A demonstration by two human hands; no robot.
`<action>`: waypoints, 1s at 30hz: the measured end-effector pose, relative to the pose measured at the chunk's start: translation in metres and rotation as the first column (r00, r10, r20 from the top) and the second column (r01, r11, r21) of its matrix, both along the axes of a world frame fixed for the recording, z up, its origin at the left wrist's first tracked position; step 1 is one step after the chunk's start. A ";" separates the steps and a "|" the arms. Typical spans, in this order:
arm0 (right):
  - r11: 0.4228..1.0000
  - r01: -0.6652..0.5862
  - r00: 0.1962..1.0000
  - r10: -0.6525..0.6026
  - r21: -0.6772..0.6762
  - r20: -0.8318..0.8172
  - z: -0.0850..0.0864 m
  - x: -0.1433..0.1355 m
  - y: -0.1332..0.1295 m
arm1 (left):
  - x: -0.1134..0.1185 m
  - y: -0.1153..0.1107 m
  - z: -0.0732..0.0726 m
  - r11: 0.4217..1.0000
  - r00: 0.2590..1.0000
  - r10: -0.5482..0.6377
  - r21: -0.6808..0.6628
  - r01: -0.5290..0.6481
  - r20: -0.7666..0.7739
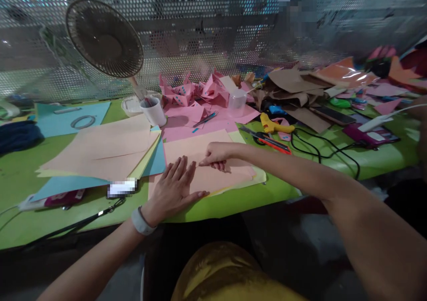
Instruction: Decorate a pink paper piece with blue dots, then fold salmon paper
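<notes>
A sheet of peach paper (196,147) lies on the green tabletop, with yellowish sheets showing under its right and front edges. My left hand (175,186) rests flat on its left part, fingers spread, a pale band round the wrist. My right hand (217,155) is closed, its fingers curled under and the thumb pointing left against the paper, close to my left fingertips. No object shows in the right hand. Just left is a stack of peach paper (103,145) over yellow and blue sheets.
Behind lie folded pink paper pieces (180,94), a white cup (153,111) and a fan (105,38). To the right are a red utility knife (273,144), a yellow glue gun (275,125) with a black cord, and brown paper (296,85). A black strap (80,223) crosses the front left.
</notes>
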State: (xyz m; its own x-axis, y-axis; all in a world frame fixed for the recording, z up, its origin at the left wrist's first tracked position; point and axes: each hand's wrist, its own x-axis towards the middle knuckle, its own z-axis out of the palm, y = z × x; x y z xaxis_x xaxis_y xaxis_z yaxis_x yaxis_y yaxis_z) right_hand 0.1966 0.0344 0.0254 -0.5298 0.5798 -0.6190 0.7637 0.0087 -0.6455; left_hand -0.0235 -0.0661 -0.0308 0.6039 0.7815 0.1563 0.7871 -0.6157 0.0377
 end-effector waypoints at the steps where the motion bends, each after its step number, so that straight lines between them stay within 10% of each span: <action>1: 1.000 0.007 1.000 -0.007 -0.024 0.005 -0.001 0.001 0.001 | 0.000 0.000 0.000 1.000 1.000 -0.003 0.002 0.003 0.000; 11: 0.997 0.072 0.996 -0.069 -0.037 0.058 -0.020 0.044 0.016 | 0.000 0.000 0.004 1.000 1.000 -0.016 0.023 0.016 -0.002; 21: 0.960 0.255 0.949 -0.271 0.114 0.159 0.011 0.140 -0.011 | 0.000 0.001 0.008 0.999 0.998 -0.013 0.032 0.015 -0.058; 30: 0.977 0.158 0.987 -0.152 0.141 -0.052 0.016 0.066 -0.003 | 0.003 0.004 0.024 1.000 0.998 0.005 -0.027 -0.007 -0.070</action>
State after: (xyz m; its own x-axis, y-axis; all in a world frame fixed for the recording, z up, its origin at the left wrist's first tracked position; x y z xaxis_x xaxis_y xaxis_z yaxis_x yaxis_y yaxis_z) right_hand 0.2627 0.0314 0.0417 -0.4498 0.7383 -0.5025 0.7360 -0.0123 -0.6769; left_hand -0.0201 -0.0621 -0.0066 0.6077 0.7887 0.0930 0.7922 -0.6103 -0.0006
